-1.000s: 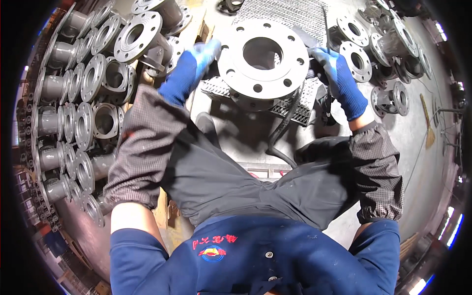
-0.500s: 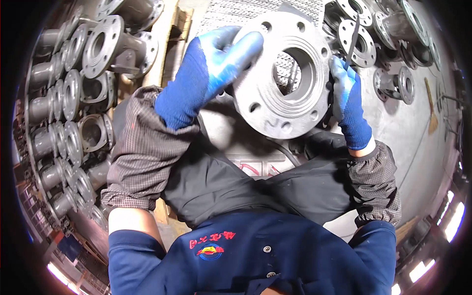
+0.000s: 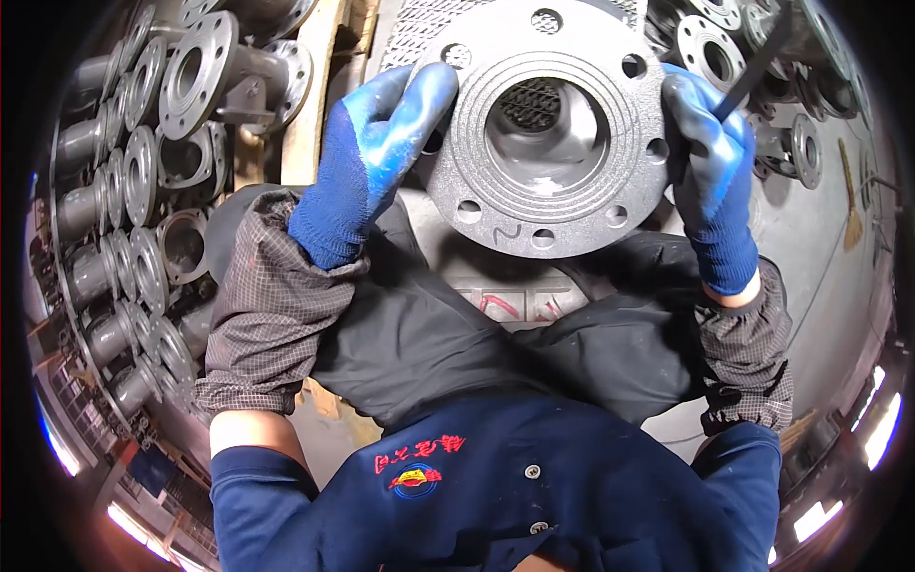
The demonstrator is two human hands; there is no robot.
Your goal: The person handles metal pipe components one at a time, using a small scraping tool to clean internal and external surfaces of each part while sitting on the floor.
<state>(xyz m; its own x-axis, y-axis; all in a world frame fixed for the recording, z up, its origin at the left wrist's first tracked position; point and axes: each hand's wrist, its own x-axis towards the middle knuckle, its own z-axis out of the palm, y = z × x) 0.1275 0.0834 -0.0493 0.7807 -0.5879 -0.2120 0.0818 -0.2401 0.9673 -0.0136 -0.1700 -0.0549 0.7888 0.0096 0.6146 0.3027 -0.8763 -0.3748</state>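
Observation:
A grey metal flanged casting [image 3: 467, 172] is tilted up in front of me, its round flange facing me. Bolt holes ring the flange, raised rings circle its large centre bore, and a small dark mark shows near its lower edge. Both my hands wear blue coated gloves. At the flange's left edge, my left hand [image 3: 386, 133] grips the rim with the thumb on top. On the opposite side, my right hand [image 3: 710, 157] is closed round a long dark flat bar [image 3: 758, 67], perhaps a file, and rests against the flange's right edge. Its fingertips are partly hidden.
Several similar flanged castings [image 3: 200, 76] stand in rows on the left, beside a wooden pallet edge [image 3: 315, 86]. More castings [image 3: 710, 52] stand at the far right. A perforated metal surface [image 3: 419, 33] lies behind the casting, and a broom [image 3: 851, 195] lies on the floor at right.
The casting has come nearer and turned, so its bore faces me more squarely. My left hand has shifted slightly left; my right hand and the dark bar have moved right.

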